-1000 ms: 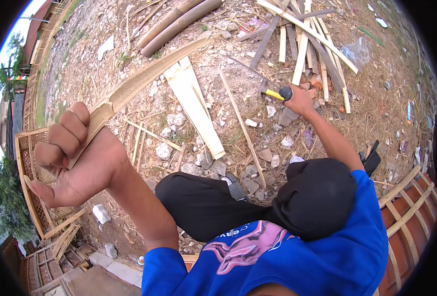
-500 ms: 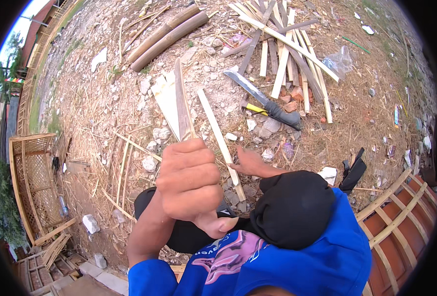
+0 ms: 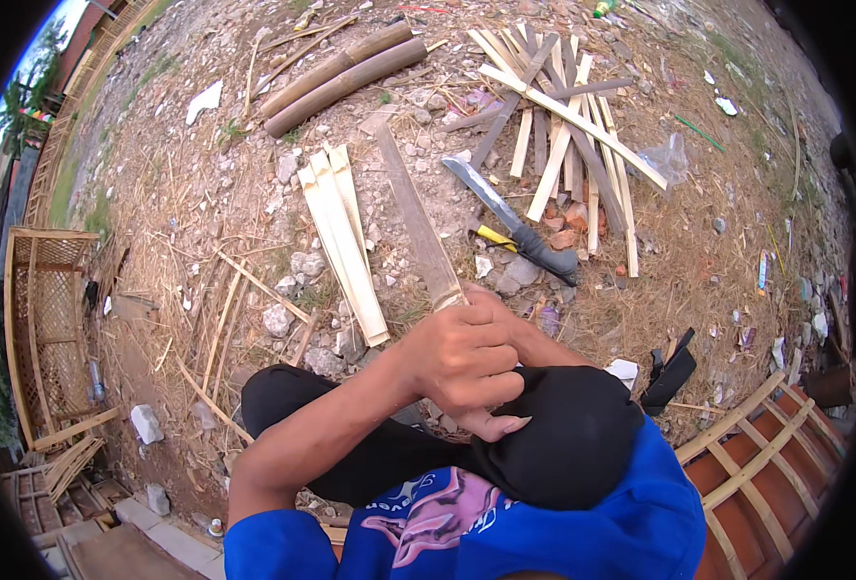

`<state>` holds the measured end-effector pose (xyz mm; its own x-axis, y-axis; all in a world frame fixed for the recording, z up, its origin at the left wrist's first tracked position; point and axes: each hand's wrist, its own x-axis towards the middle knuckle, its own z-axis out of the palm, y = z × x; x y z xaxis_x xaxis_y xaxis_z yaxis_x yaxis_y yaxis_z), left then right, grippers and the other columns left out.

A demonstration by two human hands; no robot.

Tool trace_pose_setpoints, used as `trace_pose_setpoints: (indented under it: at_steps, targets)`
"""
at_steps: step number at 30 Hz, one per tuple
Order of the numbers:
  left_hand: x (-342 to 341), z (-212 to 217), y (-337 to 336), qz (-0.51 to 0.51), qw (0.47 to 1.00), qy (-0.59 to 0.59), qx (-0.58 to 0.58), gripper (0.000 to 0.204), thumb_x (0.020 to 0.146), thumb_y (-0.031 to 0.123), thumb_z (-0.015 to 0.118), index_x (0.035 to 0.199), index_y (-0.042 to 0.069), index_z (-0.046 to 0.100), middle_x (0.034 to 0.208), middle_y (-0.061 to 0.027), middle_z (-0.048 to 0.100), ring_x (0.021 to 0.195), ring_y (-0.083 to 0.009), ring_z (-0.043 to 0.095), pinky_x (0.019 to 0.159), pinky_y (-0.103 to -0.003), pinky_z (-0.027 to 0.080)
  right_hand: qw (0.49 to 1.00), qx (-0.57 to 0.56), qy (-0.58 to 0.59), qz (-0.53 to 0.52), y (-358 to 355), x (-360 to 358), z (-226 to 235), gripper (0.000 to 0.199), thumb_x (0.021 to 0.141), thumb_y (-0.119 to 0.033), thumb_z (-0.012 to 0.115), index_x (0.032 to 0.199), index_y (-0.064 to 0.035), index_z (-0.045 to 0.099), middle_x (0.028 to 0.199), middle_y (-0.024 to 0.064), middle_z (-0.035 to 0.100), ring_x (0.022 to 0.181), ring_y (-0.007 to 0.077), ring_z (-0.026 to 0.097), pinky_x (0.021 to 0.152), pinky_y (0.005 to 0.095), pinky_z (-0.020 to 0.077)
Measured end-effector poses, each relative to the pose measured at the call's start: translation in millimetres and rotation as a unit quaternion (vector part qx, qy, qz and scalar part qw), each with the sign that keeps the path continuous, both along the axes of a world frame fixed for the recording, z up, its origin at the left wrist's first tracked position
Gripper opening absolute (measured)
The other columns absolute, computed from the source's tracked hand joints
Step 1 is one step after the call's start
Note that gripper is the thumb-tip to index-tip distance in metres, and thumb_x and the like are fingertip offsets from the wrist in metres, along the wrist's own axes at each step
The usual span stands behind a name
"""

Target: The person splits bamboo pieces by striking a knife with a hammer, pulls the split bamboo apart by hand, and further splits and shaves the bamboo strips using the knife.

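Gravelly yard [image 3: 205, 193]: left hand [image 3: 466, 362] clenched on bamboo slat [image 3: 413, 217] running to 12 o'clock; right hand hidden, grip unclear; machete [image 3: 505, 217] at 1.

Outdoors, daylight. Stony, straw-littered ground [image 3: 205, 193]. Bamboo lattice frame [image 3: 46, 319] stood at 9 o'clock; two round bamboo poles [image 3: 341, 77] lay at 11 o'clock.

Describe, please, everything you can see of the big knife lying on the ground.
The big knife lies flat on the straw-strewn dirt, untouched by either hand. Its long, dull grey blade widens toward a blunt tip pointing up-left; the dark handle points down-right. A small yellow-handled tool lies against it, and the pile of split bamboo slats sits just beyond.
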<state>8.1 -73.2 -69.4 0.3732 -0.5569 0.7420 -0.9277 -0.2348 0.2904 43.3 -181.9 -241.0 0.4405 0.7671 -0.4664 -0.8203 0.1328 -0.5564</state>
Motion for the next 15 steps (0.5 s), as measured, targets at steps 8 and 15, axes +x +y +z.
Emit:
trace_pose_setpoints:
  at_steps: [8,15]
  targets:
    - [13.9,-5.3,-20.2,0.026,0.999,-0.048,-0.001,0.033,0.069,0.028,0.071,0.062,0.012,0.043,0.063,-0.0003,0.039,0.059,-0.0185,0.049,0.054,-0.031,0.034,0.993,0.081,0.072,-0.055,-10.8,11.9,62.9,0.034,0.098,-0.015,0.045,0.131,-0.0069,0.046,0.106,0.0070,0.061,0.088,0.0159,0.062,0.070,0.0291,0.0534]
    - [11.9,-28.4,-34.0,0.010,0.998,-0.050,0.043,0.026,0.073,0.028,0.067,0.065,0.016,0.046,0.067,0.0020,0.043,0.061,-0.0148,0.047,0.066,-0.034,0.033,0.962,0.224,0.124,-0.093,-13.7,39.2,43.3,0.060,0.098,-0.056,0.038,0.133,-0.0077,0.044,0.086,0.0020,0.052,0.063,0.0101,0.047,0.050,0.0231,0.0438]
